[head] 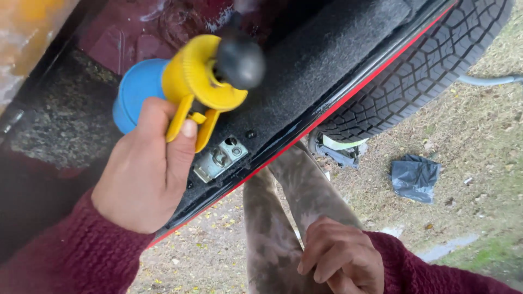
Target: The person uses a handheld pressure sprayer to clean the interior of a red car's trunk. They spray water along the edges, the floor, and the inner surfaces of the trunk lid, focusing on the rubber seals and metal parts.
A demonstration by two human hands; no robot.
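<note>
We see the left hand (144, 169) wrapped around a blue spray bottle (136, 92), its fingers closed about the yellow trigger (182, 122) with the thumb lying along the lever. The bottle's broad yellow cap (199, 76) carries a black knob (239, 61) that shows blurred. The bottle is held in the air just over the grey carpeted floor (321, 60) of an open car boot, close to the metal latch (220, 158) set in the boot's sill, whose red edge (348, 103) runs slantwise across the view.

The right hand (340, 258) rests on the person's own mottled trouser leg (272, 228), fingers curled loosely against the cloth and holding nothing. Both wrists wear dark red knitted sleeves (65, 256).

Beyond the sill, 1 tyre (419, 65) stands over grass, with a black plastic bag (415, 177) lying well apart on the ground.
</note>
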